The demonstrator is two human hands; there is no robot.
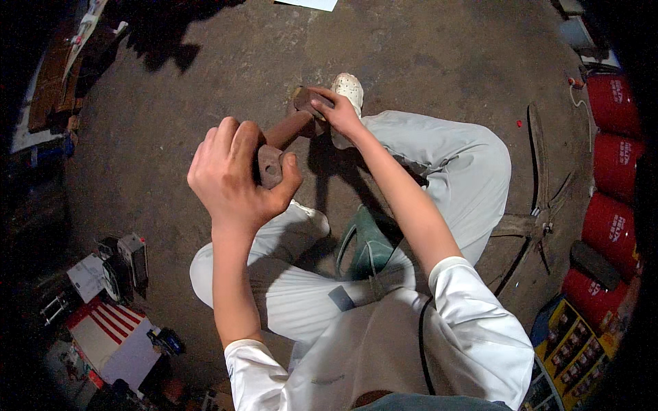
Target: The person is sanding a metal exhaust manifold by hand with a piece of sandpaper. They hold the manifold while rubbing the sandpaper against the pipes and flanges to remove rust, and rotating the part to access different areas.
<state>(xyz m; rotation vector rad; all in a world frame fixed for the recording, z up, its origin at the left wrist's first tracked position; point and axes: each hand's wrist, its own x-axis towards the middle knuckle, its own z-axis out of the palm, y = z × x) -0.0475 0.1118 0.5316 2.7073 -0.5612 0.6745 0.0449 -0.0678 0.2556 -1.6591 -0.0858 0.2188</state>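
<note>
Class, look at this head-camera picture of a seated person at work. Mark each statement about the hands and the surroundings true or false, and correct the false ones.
1. Both hands grip one rusty brown metal piece. True: the left hand holds its near end, the right hand its far end.
2. The person wears black trousers. False: the trousers are light-coloured.
3. Red cylinders stand along the right edge. True.
4. The floor is covered with green carpet. False: it is bare, dark and stained.
5. A white shoe shows beyond the right hand. True.
</note>
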